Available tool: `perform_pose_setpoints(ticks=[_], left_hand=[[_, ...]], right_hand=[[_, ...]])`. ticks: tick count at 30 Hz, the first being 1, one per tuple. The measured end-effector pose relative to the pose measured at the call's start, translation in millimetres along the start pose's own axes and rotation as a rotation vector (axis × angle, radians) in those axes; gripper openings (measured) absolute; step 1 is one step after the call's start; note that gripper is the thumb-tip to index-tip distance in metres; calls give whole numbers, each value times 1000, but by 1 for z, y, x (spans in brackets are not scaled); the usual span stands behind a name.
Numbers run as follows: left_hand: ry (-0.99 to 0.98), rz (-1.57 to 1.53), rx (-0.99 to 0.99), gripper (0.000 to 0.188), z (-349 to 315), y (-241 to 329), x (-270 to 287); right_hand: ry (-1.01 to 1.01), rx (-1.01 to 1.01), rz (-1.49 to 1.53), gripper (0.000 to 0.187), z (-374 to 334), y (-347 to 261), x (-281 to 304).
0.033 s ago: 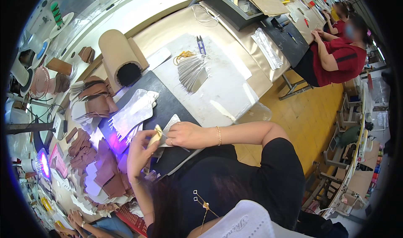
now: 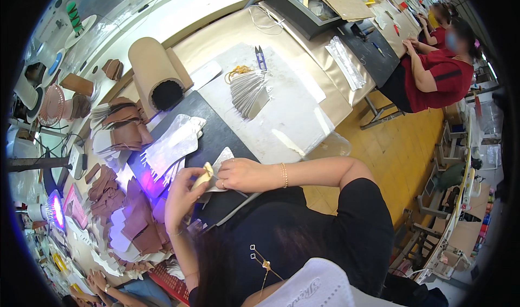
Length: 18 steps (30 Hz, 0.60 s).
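A workshop with a yellow tiled floor [image 2: 374,155]. A long worktable [image 2: 214,43] covered in tan sheeting stretches toward the upper right, with a white counter [image 2: 181,9] along its far side. At left, a lamp [image 2: 56,209] glows violet; at right stands a workbench [image 2: 454,212].

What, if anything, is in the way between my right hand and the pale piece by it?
Nothing visible: the right hand touches the pale piece. The left hand, close beside, holds a small yellow object. Part of the piece is hidden.
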<state>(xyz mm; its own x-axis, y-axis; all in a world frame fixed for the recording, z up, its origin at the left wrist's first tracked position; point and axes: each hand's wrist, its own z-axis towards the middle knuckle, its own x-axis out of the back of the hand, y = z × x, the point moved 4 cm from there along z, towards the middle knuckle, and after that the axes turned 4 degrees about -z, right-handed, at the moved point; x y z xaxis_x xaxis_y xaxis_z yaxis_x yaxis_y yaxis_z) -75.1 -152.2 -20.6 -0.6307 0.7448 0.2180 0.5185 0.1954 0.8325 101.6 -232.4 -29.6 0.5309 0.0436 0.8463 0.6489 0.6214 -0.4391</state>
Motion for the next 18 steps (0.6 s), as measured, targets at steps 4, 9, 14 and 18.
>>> perform_pose_setpoints(ticks=[4, 9, 14, 18], left_hand=[[-46, 224, -193, 30, 8, 6, -10], [-19, 323, -223, 32, 11, 14, -11], [53, 327, -364, 32, 7, 18, -19], [154, 391, -321, 32, 0, 8, -35]], right_hand=[[-323, -50, 332, 10, 2, -1, 22], [-376, 16, 431, 8, 19, -5, 76], [73, 102, 292, 8, 60, 9, 113], [171, 71, 408, 9, 97, 29, 108]])
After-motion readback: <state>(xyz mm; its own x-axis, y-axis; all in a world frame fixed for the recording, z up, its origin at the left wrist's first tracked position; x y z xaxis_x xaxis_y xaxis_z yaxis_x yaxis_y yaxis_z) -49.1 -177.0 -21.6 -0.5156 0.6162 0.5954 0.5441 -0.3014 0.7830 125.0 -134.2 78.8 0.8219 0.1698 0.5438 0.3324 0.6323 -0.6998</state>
